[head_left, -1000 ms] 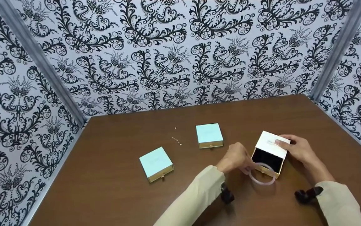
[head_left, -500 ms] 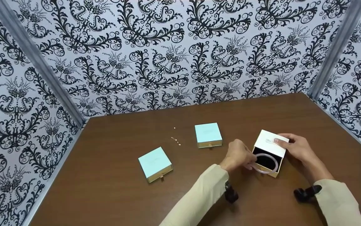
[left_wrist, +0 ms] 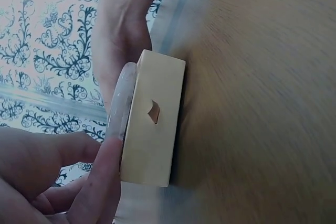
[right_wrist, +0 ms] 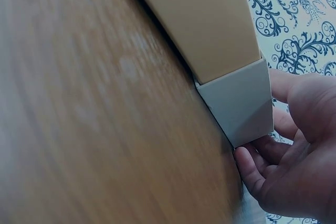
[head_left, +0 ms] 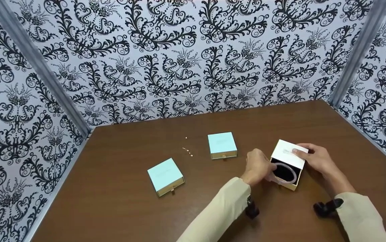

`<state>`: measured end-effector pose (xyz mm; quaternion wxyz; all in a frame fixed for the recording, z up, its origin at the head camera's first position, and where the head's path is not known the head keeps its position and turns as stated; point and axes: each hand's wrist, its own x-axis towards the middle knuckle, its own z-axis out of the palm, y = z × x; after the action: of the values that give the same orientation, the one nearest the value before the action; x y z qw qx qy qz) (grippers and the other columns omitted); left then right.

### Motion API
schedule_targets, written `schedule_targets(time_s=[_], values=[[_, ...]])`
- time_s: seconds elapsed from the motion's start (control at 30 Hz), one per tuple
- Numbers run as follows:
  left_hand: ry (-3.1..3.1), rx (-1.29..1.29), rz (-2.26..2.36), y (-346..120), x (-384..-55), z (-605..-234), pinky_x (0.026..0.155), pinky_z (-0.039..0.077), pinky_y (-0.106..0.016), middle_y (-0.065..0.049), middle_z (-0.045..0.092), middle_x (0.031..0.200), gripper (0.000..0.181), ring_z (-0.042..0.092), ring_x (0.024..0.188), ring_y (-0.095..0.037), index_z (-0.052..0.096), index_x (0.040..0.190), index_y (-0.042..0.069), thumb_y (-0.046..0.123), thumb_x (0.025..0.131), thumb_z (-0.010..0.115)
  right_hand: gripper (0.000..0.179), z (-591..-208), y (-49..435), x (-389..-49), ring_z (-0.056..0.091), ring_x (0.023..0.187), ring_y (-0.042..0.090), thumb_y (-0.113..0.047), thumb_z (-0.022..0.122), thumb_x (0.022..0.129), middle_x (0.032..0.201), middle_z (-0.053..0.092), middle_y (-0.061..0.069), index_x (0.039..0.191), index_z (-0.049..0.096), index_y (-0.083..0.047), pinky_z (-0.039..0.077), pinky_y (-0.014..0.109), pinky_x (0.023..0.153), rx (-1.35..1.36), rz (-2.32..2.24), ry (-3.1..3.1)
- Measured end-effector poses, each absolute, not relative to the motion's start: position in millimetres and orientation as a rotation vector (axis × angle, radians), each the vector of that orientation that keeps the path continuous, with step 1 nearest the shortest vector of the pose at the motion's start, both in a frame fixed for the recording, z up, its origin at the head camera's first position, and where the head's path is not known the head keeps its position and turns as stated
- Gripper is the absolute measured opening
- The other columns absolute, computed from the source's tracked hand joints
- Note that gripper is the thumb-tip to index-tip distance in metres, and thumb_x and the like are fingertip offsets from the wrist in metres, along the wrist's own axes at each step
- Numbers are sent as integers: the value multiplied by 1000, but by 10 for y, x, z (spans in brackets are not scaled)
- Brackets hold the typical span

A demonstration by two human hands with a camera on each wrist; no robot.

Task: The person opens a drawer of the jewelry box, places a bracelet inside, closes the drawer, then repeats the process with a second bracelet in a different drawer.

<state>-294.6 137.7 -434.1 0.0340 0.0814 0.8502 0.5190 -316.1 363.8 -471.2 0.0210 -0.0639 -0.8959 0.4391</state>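
Note:
A white slide-out box (head_left: 286,152) with a gold-sided drawer (left_wrist: 155,145) lies at the right of the table, drawer partly pulled out toward the person. Black lining shows inside the drawer in the head view. My left hand (head_left: 258,167) pinches a pale pinkish, translucent bangle (left_wrist: 122,100) by its left side. The bangle lies over the drawer opening, and in the left wrist view it runs along the drawer's upper edge. My right hand (head_left: 318,158) grips the white sleeve's far right side, thumb on top. Its fingers (right_wrist: 281,150) reach around the box's back end in the right wrist view.
Two closed mint-green boxes with gold drawers stand to the left, one nearer the middle (head_left: 222,143) and one farther left (head_left: 166,176). Several tiny pale bits (head_left: 187,151) lie on the brown table (head_left: 119,201). Patterned walls (head_left: 179,67) rise behind and beside it.
My left hand has carried the bangle from in front of the drawer up and over its opening, and the bangle now lies flatter. My right hand keeps its grip on the box.

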Motion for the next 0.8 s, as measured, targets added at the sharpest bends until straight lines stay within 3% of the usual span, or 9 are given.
schedule_targets(time_s=[0.17, 0.33, 0.57, 0.8], values=[[2657, 234, 1577, 1416, -2937, -4362, 34, 39, -18, -4, 57, 42, 37, 52, 30, -8, 60, 49, 4, -1, 80, 80, 73, -4713, 3651, -3159, 52, 109, 31, -54, 60, 96, 136, 53, 33, 138, 54, 5, 40, 18, 76, -191, 1362, -2791], [2802, 249, 1439, 1470, -2941, -4401, 37, 34, -18, 6, 47, 41, 45, 40, 35, -3, 50, 46, 12, 4, 80, 78, 71, -4727, 3644, -3173, 54, 103, 25, -52, 60, 96, 136, 53, 32, 138, 54, 5, 41, 19, 76, -192, 1360, -2793], [3051, 238, 1258, 1520, -2964, -4468, 54, 43, -23, 10, 64, 54, 35, 57, 57, -2, 62, 48, 18, 15, 76, 82, 68, -4744, 3632, -3193, 53, 89, 10, -49, 62, 96, 133, 56, 29, 137, 55, 5, 44, 18, 73, -201, 1398, -2768], [3093, 271, 1246, 1569, -2968, -4515, 55, 42, -20, 11, 62, 54, 38, 52, 56, 0, 61, 48, 17, 16, 80, 82, 68, -4745, 3633, -3190, 54, 90, 12, -49, 62, 96, 131, 57, 28, 137, 55, 5, 44, 18, 73, -215, 1397, -2769]])
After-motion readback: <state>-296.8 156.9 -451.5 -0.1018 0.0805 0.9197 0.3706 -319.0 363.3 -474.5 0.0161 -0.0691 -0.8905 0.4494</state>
